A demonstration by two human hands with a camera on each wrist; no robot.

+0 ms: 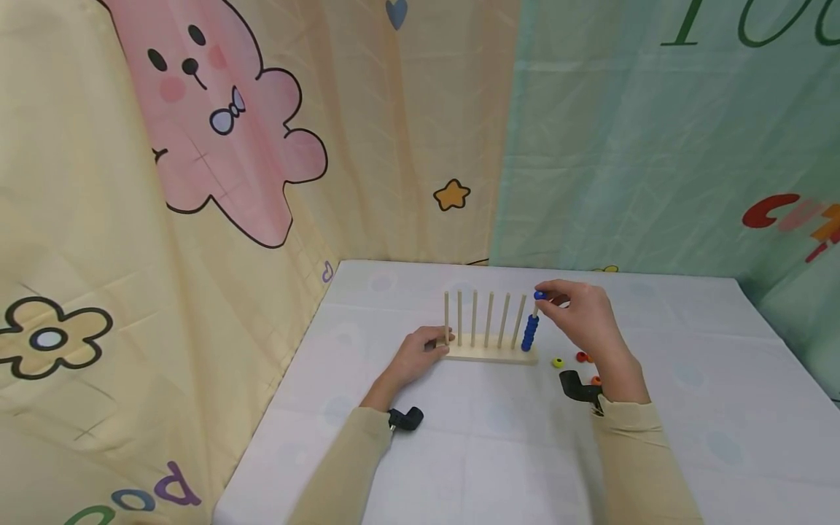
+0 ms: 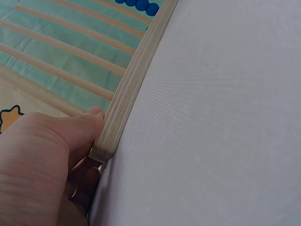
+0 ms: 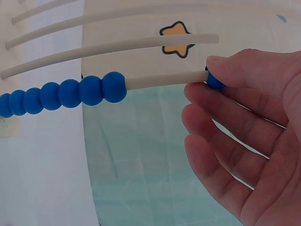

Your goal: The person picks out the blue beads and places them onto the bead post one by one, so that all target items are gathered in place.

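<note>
A wooden peg rack [image 1: 488, 355] with a row of upright pegs stands on the table. Several blue beads [image 1: 529, 334] are stacked on its rightmost peg. My right hand [image 1: 586, 310] pinches one more blue bead [image 3: 215, 81] between thumb and index finger, right at that peg's tip; whether the tip is inside the hole is hidden. The other fingers are loosely bent, as the right wrist view shows. My left hand [image 1: 415, 356] grips the left end of the rack's base [image 2: 127, 94], thumb on one face and fingers partly hidden beneath.
Right of the rack lie loose beads: a yellow bead [image 1: 558, 362], a red bead [image 1: 581, 356] and orange beads partly behind my right wrist. A white cloth covers the table [image 1: 472, 452]. Printed curtains [image 1: 407, 131] hang behind and to the left.
</note>
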